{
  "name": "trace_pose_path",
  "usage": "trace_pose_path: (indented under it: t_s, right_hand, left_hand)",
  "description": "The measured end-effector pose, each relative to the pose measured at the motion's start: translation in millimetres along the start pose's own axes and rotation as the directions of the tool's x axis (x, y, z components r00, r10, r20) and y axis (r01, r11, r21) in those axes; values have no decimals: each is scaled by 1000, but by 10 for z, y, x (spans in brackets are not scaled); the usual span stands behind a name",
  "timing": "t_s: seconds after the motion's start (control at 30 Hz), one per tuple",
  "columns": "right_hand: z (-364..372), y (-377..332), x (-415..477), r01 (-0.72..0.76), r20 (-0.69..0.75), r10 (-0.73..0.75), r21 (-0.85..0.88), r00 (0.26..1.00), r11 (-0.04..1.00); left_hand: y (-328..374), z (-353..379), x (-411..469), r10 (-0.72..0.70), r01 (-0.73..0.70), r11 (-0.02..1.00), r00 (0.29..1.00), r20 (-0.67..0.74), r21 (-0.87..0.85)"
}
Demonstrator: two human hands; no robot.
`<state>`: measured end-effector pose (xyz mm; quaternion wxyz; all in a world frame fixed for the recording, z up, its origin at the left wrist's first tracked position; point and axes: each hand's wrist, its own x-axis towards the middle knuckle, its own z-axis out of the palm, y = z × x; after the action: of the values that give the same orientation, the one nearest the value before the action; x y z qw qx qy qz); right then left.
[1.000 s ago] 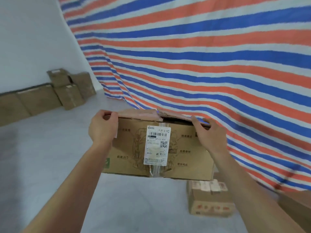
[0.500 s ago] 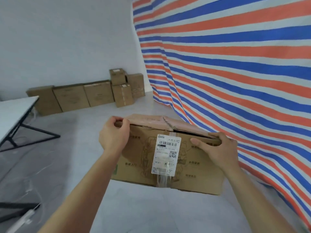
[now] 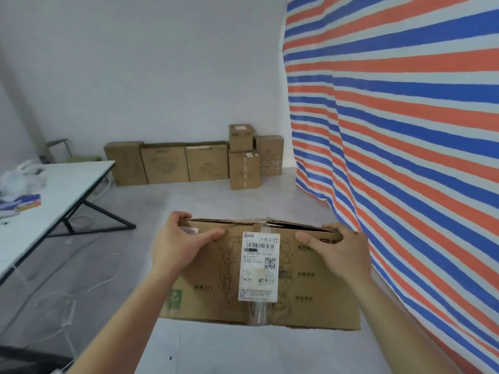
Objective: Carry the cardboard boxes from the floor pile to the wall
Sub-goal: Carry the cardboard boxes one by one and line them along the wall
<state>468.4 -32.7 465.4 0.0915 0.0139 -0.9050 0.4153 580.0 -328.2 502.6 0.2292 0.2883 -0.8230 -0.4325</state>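
You hold the cardboard box (image 3: 210, 282) in the air in front of you, above the grey floor (image 3: 216, 352), in the near middle of the scene. Your left hand (image 3: 176, 248) grips its upper left corner: the fingers (image 3: 178, 215) curl over the top edge while the thumb lies flat across the near face. Your right hand (image 3: 344, 252) grips the upper right part in the same way, fingers hooked over the top edge and thumb pressed on the near face. A white shipping label (image 3: 259, 267) with a barcode sits between your two hands, and clear tape runs down from it to the bottom edge. The top flaps look slightly parted.

At the far side, a row of boxes (image 3: 186, 163) stands on the floor against the pale wall (image 3: 162, 76), with a small box stacked on another at the row's right end. The held box is well apart from that row. To the right hangs a tarp (image 3: 405, 130) striped in blue, orange and white. To the left stands a white desk (image 3: 62, 190) on black legs, carrying a plastic bag (image 3: 19, 176) and some small items too blurred to tell. Thin white cables (image 3: 81, 290) lie on the floor beside it.
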Motion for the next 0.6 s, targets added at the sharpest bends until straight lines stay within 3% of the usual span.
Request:
trace_pose_path:
  t_s: [0.17,0.33,0.6]
  right_hand:
    - [992,-458,947,1,24,0,-40,1000,999]
    - [1460,-731,1765,-41,14,42,-77,999,996]
    - [2160,-423,3482,-113,-95,101,-122,990,986]
  left_hand:
    - [-350,146,1330,-1,1,1000,1000,-10,-3]
    - [-418,554,2527,-10,9,1000,999,44,4]
    - [-290,1862,4248,16,-13,1000,988,156,-20]
